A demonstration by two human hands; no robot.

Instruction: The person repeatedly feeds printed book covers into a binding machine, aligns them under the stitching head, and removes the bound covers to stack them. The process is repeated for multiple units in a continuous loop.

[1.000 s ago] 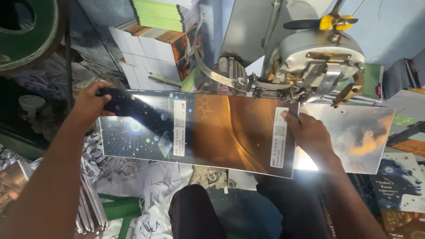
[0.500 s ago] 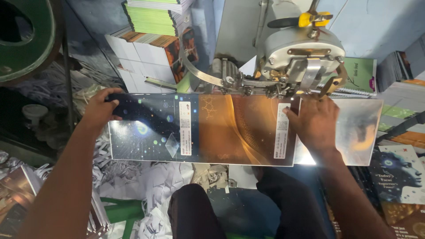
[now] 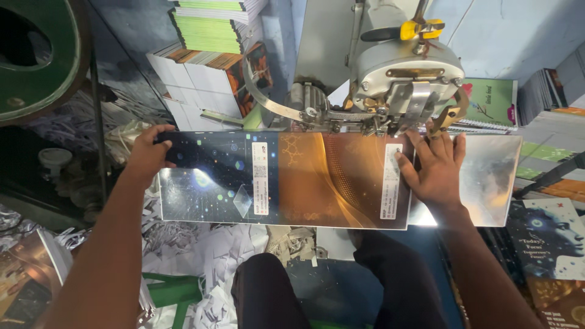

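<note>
While the long printed cover sheet [image 3: 317,180] lay flat under the stitching machine head [image 3: 405,73], I held it at both ends. My left hand [image 3: 146,155] gripped the dark end farthest from the machine head, thumb on top and fingers curled under the edge, pinching the sheet. My right hand [image 3: 434,167] lay palm-down directly below the machine head, its fingers [image 3: 426,149] spread and pressed flat beside the white label strip [image 3: 391,183]. To do this step well, I judged that the sheet's upper edge should stay square against the machine head, with even downward pressure and fingertips kept clear of the mechanism. Paper trimmings [image 3: 201,250] lay on the floor, well below the machine head; stacked notebooks [image 3: 210,24] stood to its left.
</note>
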